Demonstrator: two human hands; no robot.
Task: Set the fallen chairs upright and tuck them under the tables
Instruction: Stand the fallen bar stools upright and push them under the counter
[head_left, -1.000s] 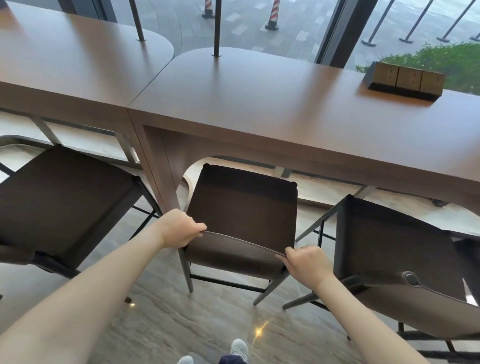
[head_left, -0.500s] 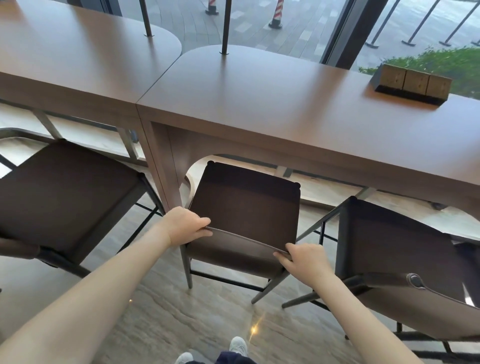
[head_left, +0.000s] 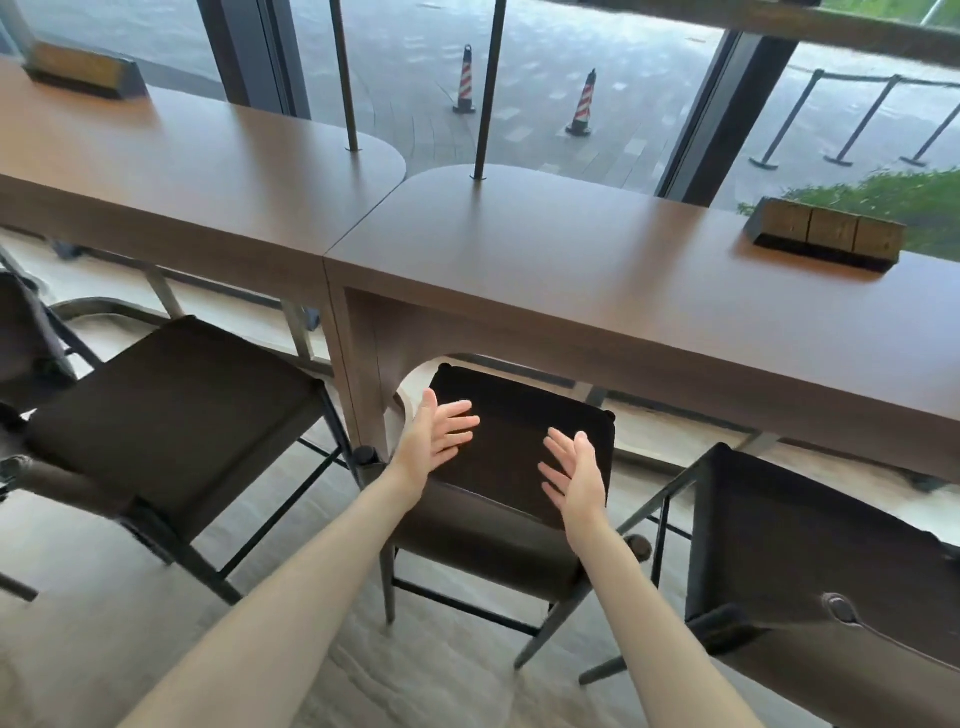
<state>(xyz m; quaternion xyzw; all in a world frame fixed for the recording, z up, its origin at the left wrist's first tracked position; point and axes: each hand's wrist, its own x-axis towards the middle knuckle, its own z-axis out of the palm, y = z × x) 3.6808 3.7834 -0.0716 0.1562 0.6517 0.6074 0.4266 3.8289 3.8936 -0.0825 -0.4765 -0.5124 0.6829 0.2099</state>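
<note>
Under both hands stands the chair (head_left: 519, 467), upright, its seat front tucked beneath the counter (head_left: 623, 291). Left hand (head_left: 434, 439) and right hand (head_left: 574, 475) hover above it, fingers spread, holding nothing. This chair looks done; next, probably another chair.

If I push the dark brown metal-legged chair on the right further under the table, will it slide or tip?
The dark brown chair probably slides: the stone-like floor looks smooth. Its thin legs might scrape. Pushed high up, it could tip.
</note>
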